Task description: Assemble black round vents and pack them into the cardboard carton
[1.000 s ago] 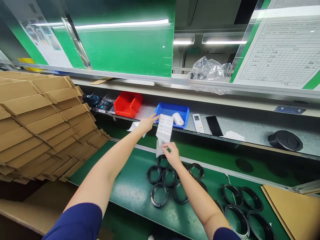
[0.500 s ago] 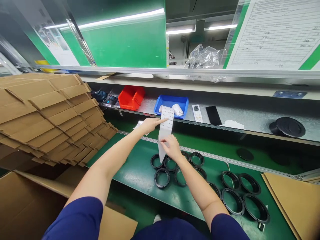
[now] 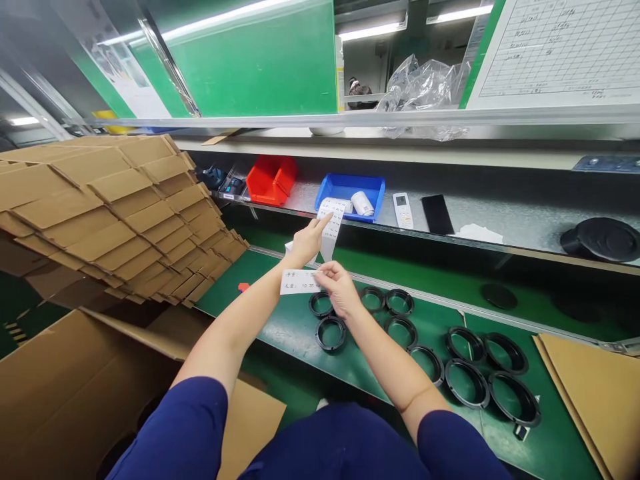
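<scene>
My right hand (image 3: 340,287) pinches a white printed label (image 3: 297,282) by its right end, above the black rings and in front of my left forearm. My left hand (image 3: 306,241) is closed at the label strip (image 3: 331,220), its index finger lying across the printed face; the thumb is hidden. That strip comes out of the blue bin (image 3: 377,217) on the shelf, and its loose end hangs below the shelf edge. A second white roll (image 3: 362,203) lies inside the bin. Beneath my hands, several black rings (image 3: 331,334) rest on the green bench (image 3: 280,333).
Flattened cardboard boxes (image 3: 115,207) are stacked at left, above an open carton (image 3: 60,373). The shelf carries a red bin (image 3: 271,180), a remote control (image 3: 403,211), a phone (image 3: 437,214) and a black round part (image 3: 600,239). Cardboard sheets (image 3: 595,400) lie at right.
The right hand has drawn a label off the strip and moved it slightly left and toward me. My left hand stays at the strip. The view has shifted a little.
</scene>
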{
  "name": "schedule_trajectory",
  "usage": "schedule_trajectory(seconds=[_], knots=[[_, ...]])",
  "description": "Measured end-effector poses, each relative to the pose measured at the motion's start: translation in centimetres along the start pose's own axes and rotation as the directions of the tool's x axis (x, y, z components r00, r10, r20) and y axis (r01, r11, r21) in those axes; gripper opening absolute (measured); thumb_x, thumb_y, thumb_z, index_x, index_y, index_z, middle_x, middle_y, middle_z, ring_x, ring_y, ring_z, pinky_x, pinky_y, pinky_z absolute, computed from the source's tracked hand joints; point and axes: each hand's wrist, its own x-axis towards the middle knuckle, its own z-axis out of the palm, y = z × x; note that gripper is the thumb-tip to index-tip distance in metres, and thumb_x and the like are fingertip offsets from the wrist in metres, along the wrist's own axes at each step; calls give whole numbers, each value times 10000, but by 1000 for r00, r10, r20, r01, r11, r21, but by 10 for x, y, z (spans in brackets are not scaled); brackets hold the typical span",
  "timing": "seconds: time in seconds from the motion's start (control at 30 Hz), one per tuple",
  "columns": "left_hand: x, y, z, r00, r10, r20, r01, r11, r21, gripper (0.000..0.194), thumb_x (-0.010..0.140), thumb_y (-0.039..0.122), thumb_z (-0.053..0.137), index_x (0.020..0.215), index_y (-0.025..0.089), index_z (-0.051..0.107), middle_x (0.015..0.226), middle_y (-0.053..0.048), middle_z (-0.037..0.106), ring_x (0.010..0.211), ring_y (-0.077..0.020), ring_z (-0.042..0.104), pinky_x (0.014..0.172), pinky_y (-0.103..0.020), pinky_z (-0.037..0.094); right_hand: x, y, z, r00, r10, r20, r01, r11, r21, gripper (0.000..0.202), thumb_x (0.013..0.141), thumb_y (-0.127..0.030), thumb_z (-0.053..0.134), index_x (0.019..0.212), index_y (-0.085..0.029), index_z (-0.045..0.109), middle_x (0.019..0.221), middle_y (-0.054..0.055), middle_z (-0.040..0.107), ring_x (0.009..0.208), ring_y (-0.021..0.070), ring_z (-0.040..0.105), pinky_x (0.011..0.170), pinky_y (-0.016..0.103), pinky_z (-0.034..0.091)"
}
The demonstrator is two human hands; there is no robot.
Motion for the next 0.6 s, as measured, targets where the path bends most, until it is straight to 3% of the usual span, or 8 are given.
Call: schedule_trajectory(seconds=[0.1, 0.2, 0.27, 0.33, 0.43, 0.53, 0.6], knots=[[-11, 5, -3, 998, -63, -16, 62, 998, -19, 616, 1017, 183, 368, 1612, 327, 300, 1318, -79, 595, 971, -224, 666, 743, -289, 479, 0, 24, 24, 996, -32, -84, 17, 985, -170, 413, 735, -518, 787, 929, -230, 564, 789, -6, 614, 690, 163, 594, 666, 293, 518], [-16, -3, -5, 993, -111, -46, 110, 993, -32, 612, 1013, 185, 378, 1608, 317, 318, 1321, -83, 606, 991, -237, 670, 761, -302, 483, 0, 40, 29, 988, -112, -104, 45, 864, -502, 426, 837, -460, 738, 1137, -231, 540, 852, -17, 654, 661, 160, 615, 678, 306, 507], [-19, -16, -4, 985, -168, -48, 165, 984, -61, 590, 1008, 183, 377, 1587, 300, 370, 1331, -88, 619, 1060, -257, 663, 820, -319, 488, 5, 44, 19, 986, -161, -35, 84, 673, -735, 412, 913, -438, 690, 1230, -233, 525, 990, 10, 684, 707, 162, 647, 708, 314, 512], [-21, -33, 0, 966, -256, -28, 252, 962, -109, 553, 999, 174, 376, 1539, 261, 455, 1344, -94, 636, 1152, -275, 637, 901, -342, 486, 19, 42, 1, 977, -203, 70, 149, 402, -903, 280, 991, -422, 608, 1183, -220, 586, 1116, 60, 674, 846, 189, 669, 753, 323, 526], [-22, -55, 19, 937, -348, 40, 350, 919, -184, 458, 975, 174, 418, 1378, 223, 630, 1284, -89, 696, 1167, -276, 637, 950, -352, 486, 60, 32, -27, 955, -195, 222, 245, 103, -964, 213, 1051, -325, 507, 1060, -194, 675, 1162, 120, 670, 1084, 277, 622, 881, 389, 529], [-19, -67, 51, 919, -373, 129, 395, 878, -270, 309, 948, 217, 515, 1135, 236, 761, 1110, -73, 763, 1050, -269, 684, 890, -334, 511, 118, 24, -38, 914, -120, 388, 388, -23, -921, 239, 1027, -165, 477, 1091, -184, 707, 1278, 138, 658, 1269, 323, 533, 1070, 514, 444], [-16, -71, 77, 908, -381, 175, 419, 843, -337, 248, 943, 247, 551, 1017, 223, 787, 1038, -87, 775, 1014, -283, 696, 865, -346, 521, 158, 24, -36, 855, -34, 517, 512, -96, -854, 314, 979, -63, 474, 1145, -189, 708, 1401, 113, 611, 1393, 300, 446, 1205, 573, 293]])
